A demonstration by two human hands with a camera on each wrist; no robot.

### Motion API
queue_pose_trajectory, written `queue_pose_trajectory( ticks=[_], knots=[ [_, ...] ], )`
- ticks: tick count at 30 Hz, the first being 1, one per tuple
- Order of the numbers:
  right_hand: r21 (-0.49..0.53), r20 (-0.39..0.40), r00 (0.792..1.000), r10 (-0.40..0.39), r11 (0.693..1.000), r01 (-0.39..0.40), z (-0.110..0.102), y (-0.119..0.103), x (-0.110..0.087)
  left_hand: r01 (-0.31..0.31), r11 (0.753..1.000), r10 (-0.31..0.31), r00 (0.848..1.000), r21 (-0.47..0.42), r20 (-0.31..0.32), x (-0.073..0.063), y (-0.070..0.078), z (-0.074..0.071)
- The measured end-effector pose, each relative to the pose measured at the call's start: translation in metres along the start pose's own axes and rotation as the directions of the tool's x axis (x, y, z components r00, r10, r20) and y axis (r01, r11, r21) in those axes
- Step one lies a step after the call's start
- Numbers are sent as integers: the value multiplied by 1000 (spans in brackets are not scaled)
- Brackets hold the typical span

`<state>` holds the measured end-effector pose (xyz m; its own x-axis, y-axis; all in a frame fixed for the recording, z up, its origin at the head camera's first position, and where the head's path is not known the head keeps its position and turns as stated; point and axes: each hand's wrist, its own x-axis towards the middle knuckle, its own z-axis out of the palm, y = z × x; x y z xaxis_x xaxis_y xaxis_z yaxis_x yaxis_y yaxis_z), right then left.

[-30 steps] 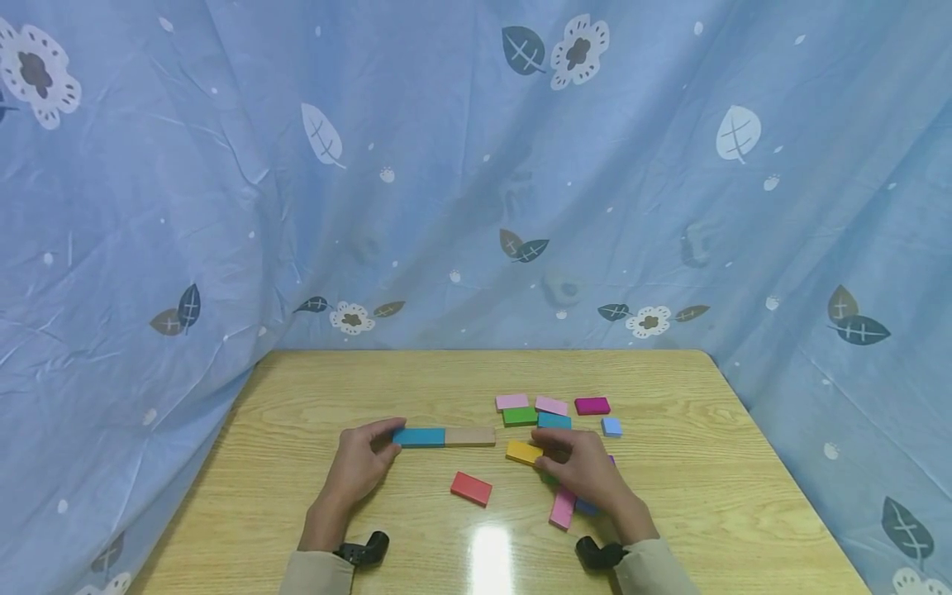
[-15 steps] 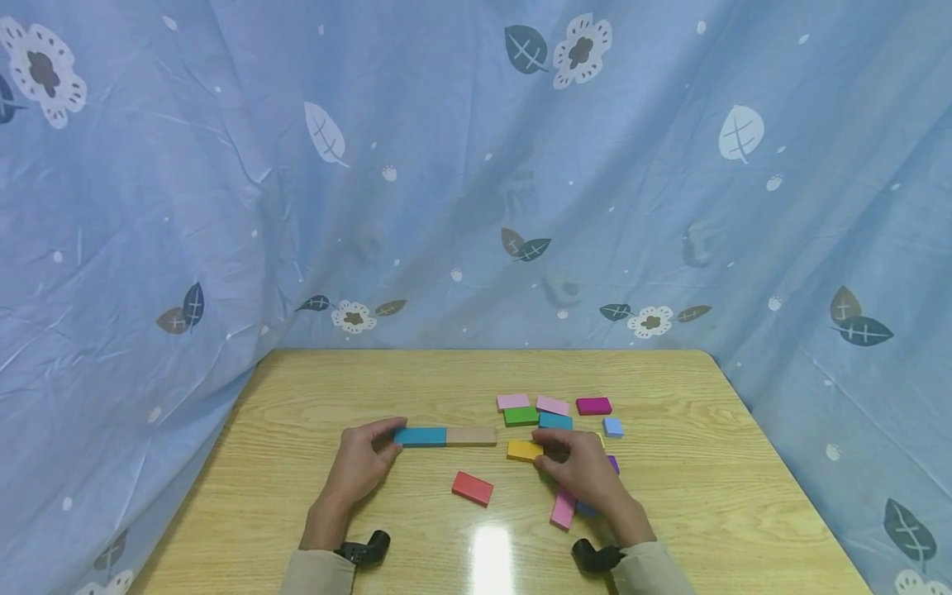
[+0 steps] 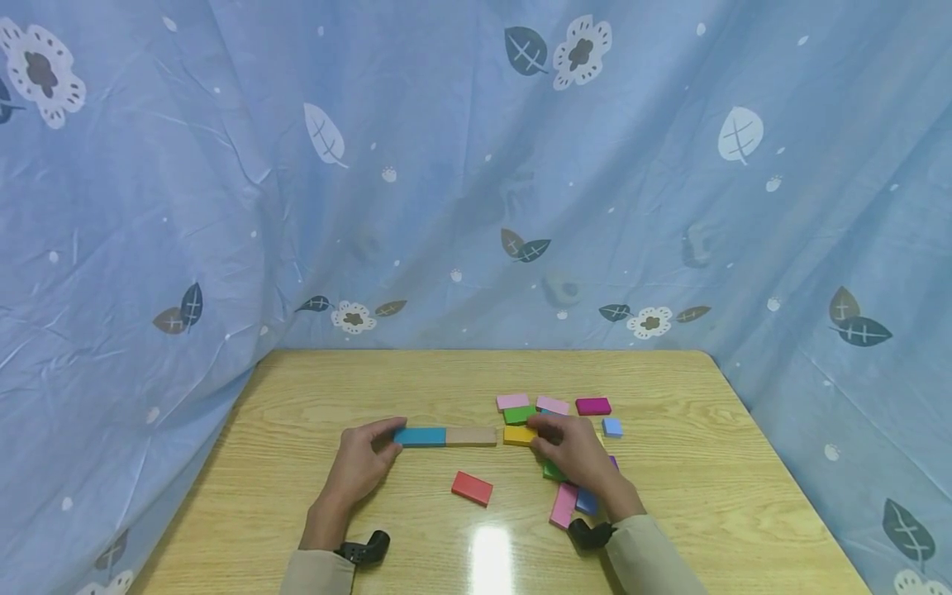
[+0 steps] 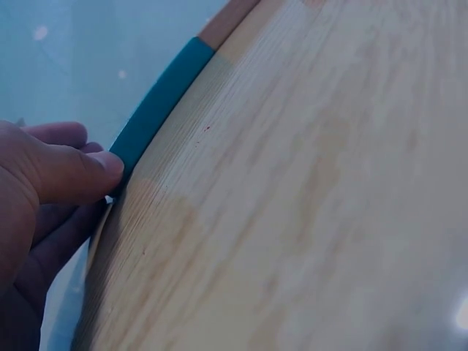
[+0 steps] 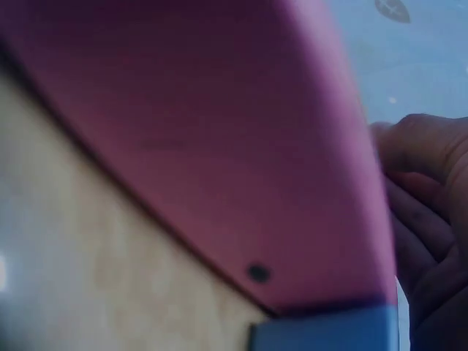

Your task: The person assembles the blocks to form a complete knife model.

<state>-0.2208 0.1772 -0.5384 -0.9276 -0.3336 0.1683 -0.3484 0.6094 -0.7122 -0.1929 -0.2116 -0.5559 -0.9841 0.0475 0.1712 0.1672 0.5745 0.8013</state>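
Observation:
In the head view a blue block (image 3: 421,437) and a tan block (image 3: 472,437) lie end to end in a straight row. My left hand (image 3: 362,459) pinches the blue block's left end between thumb and fingers; the left wrist view shows the thumb (image 4: 88,174) against that block. To the right of the tan block, with a small gap, a yellow block (image 3: 518,435) lines up with the row. Its right end is pinched by my right hand (image 3: 576,450). In the right wrist view a pink block (image 5: 241,168) hides what the fingers hold.
A red block (image 3: 472,488) lies in front of the row. Green (image 3: 519,415), pale pink (image 3: 513,402), magenta (image 3: 592,406) and light blue (image 3: 612,427) blocks lie behind and beside my right hand. Pink (image 3: 564,505) and blue (image 3: 587,502) blocks lie near my right wrist.
My right hand has moved the yellow block away from me and slightly left, turning it straight with the row. The left hand and the blue block look unchanged.

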Motion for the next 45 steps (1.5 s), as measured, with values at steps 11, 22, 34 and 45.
queue_pose_trajectory(
  ticks=[11,22,34,45],
  knots=[
    [42,-4,1000,-1,999,1,1,2,5,-4,1000,4,1000,2,-2,0,0,-2],
    [50,40,999,-30,998,28,4,0,8,-26,1000,26,1000,-2,-11,0,-2,-1],
    [44,35,998,-51,998,50,7,0,6,-26,1000,26,1000,11,-5,1,-1,0],
    [46,37,997,-61,997,59,7,1,5,-22,1000,22,1000,1,-2,0,-1,0]
  ],
)
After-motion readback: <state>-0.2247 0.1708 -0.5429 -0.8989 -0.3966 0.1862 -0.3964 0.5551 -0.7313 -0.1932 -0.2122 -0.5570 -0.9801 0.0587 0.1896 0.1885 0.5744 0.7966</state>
